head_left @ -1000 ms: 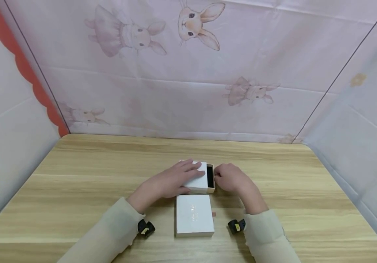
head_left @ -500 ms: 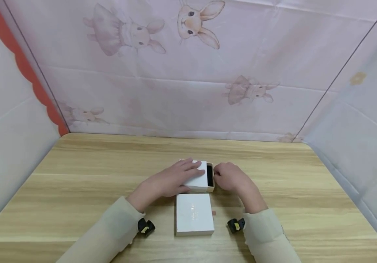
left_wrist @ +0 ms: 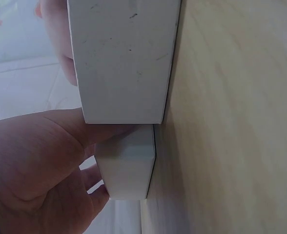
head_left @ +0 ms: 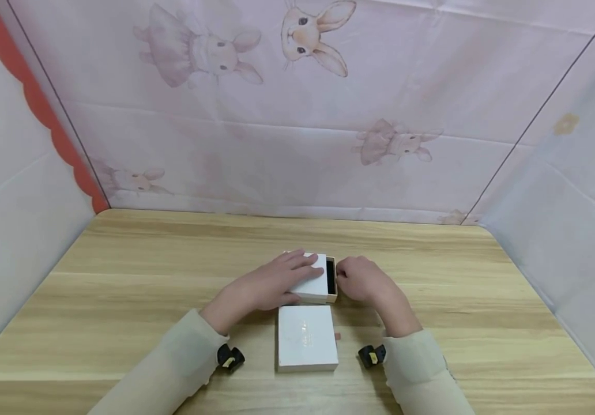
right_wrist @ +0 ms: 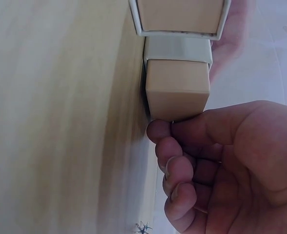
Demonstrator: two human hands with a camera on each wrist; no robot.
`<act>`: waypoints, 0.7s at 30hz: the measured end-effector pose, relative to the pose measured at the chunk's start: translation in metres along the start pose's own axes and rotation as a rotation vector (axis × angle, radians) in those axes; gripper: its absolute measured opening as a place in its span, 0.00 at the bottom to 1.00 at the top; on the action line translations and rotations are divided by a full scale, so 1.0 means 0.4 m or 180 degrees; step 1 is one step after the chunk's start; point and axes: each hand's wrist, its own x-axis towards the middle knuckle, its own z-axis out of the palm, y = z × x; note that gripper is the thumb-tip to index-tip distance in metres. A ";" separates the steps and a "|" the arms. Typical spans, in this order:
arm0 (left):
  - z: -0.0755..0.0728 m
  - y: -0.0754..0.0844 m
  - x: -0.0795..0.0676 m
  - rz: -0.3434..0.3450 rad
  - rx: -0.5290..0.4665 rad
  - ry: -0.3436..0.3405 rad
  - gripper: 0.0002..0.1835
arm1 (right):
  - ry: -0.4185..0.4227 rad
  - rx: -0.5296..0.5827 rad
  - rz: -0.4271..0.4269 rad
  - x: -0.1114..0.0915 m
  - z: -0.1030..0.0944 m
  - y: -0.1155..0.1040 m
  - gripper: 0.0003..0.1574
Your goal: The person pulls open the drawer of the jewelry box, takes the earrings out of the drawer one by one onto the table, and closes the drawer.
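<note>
A white drawer box (head_left: 308,283) lies on the table, its tan inner drawer (right_wrist: 177,90) sticking out a little on the right and showing a black inside. My left hand (head_left: 275,282) holds the white sleeve, fingers spread over its top and thumb along its near side. At the drawer's right end my right hand (head_left: 362,279) has thumb and index fingertips pinched together, right at the tan wall; what lies between them is hidden. Nearer to me sits a second white box (head_left: 307,339), closed, with faint gold lettering and a small pinkish tab (head_left: 337,336) on its right.
The wooden table (head_left: 173,248) meets a rabbit-print cloth backdrop (head_left: 256,155) behind. Pale cloth walls rise on both sides. A small shiny star-shaped thing (right_wrist: 142,227) shows low in the right wrist view. Black wrist devices (head_left: 231,358) hang at both cuffs.
The tan drawer has slid very slightly inward to the left, and my right hand has shifted with it. My left hand and the nearer box stay in place.
</note>
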 end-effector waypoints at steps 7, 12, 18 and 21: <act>0.003 -0.002 0.000 0.0028 0.0027 0.0006 0.35 | -0.0019 0.0010 0.0036 -0.001 0.002 -0.001 0.16; 0.003 -0.002 -0.001 0.0029 0.0010 0.0018 0.35 | -0.0002 0.0007 0.0031 0.000 0.002 -0.002 0.16; 0.005 -0.004 -0.001 0.0020 0.0021 0.0011 0.35 | 0.0017 0.0007 -0.0011 0.002 0.005 -0.003 0.16; 0.004 -0.004 -0.001 0.0009 0.0020 0.0011 0.36 | 0.0035 -0.0006 -0.0015 0.003 0.004 -0.004 0.16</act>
